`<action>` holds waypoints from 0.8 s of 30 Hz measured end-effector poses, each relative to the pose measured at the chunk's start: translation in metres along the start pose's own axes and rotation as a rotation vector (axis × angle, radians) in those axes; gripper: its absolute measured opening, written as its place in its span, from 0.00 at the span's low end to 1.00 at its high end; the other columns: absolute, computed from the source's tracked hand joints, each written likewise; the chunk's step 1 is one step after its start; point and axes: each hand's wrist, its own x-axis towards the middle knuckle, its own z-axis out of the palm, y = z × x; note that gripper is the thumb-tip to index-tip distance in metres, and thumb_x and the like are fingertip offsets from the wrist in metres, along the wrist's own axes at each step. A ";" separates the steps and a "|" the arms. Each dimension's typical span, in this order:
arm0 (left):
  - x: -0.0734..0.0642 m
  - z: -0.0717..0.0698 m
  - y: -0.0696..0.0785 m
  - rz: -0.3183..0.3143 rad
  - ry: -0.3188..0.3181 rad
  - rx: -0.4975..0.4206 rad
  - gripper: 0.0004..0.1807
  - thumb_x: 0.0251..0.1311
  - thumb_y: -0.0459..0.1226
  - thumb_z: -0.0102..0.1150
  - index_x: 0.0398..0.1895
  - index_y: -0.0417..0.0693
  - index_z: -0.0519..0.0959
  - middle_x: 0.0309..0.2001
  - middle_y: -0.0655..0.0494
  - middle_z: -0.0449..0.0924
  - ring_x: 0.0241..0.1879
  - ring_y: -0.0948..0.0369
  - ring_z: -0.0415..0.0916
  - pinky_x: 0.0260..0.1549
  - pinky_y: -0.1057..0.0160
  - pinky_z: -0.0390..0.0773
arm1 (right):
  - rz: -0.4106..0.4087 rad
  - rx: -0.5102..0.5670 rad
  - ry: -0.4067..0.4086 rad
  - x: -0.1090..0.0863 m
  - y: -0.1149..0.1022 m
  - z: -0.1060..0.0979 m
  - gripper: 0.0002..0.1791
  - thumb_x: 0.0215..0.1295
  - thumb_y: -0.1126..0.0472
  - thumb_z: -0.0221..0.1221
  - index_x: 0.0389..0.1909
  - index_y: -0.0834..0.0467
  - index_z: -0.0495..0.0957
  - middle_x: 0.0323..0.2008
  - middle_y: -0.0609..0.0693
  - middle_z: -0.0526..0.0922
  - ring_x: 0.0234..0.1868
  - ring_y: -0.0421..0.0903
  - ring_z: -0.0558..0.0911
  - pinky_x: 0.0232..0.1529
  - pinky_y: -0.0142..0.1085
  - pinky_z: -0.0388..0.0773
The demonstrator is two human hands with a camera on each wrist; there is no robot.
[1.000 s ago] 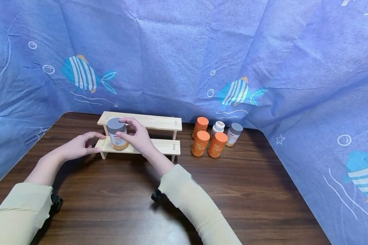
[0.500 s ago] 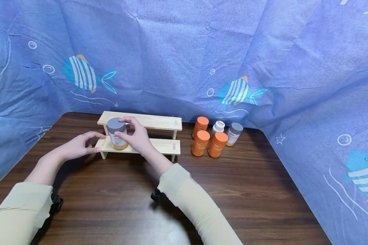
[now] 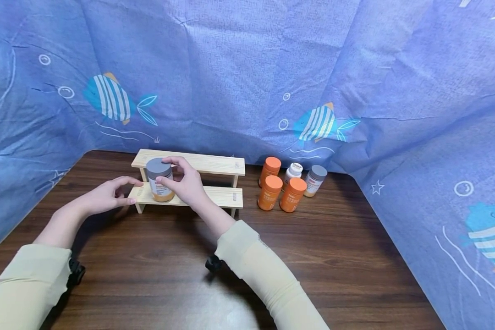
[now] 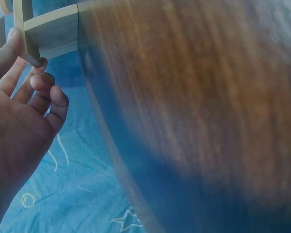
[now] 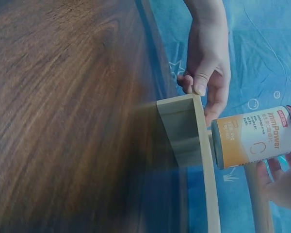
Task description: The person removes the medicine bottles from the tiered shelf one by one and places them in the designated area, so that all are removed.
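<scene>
My right hand holds a supplement bottle with a grey lid and a white and orange label, fingers and thumb around its upper part. The bottle stands upright at the left part of the lower step of a two-step wooden shelf. In the right wrist view the bottle shows its label, with its base right at the step board. At the left end of that step, my left hand pinches the board between thumb and fingers. The left wrist view shows the left hand gripping the board's corner.
Right of the shelf stand several bottles: orange ones, a white one and one with a grey lid. The upper step is behind the held bottle. A blue fish-print cloth hangs behind the dark wooden table.
The bottle in my right hand has shifted very slightly to the right along the lower step. My left hand has stayed on the shelf's left end.
</scene>
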 end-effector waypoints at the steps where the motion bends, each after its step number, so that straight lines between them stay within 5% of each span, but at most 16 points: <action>1: 0.000 0.000 0.000 0.000 -0.001 0.000 0.25 0.59 0.42 0.62 0.58 0.45 0.70 0.32 0.49 0.67 0.20 0.64 0.63 0.21 0.65 0.65 | -0.010 0.001 -0.002 0.000 0.000 -0.001 0.23 0.55 0.64 0.67 0.53 0.54 0.75 0.51 0.51 0.79 0.45 0.36 0.79 0.44 0.28 0.76; 15: 0.000 -0.003 0.003 -0.023 -0.017 -0.002 0.25 0.59 0.42 0.62 0.59 0.46 0.70 0.34 0.48 0.67 0.21 0.63 0.62 0.22 0.64 0.65 | -0.014 -0.023 -0.041 0.001 -0.015 -0.022 0.22 0.55 0.63 0.67 0.52 0.54 0.78 0.53 0.48 0.79 0.45 0.41 0.78 0.48 0.37 0.77; 20: 0.000 -0.002 0.002 -0.008 -0.007 0.000 0.25 0.59 0.42 0.62 0.58 0.46 0.70 0.35 0.49 0.68 0.21 0.63 0.63 0.22 0.65 0.65 | -0.007 -0.021 -0.050 -0.008 -0.043 -0.033 0.21 0.55 0.68 0.65 0.52 0.61 0.77 0.54 0.55 0.77 0.47 0.47 0.77 0.50 0.40 0.76; 24: 0.001 -0.002 0.002 -0.010 -0.001 0.001 0.25 0.58 0.41 0.63 0.57 0.45 0.71 0.36 0.50 0.68 0.20 0.64 0.63 0.22 0.65 0.65 | -0.010 -0.010 -0.058 -0.006 -0.039 -0.040 0.21 0.55 0.66 0.66 0.51 0.57 0.77 0.53 0.51 0.77 0.47 0.44 0.77 0.48 0.36 0.76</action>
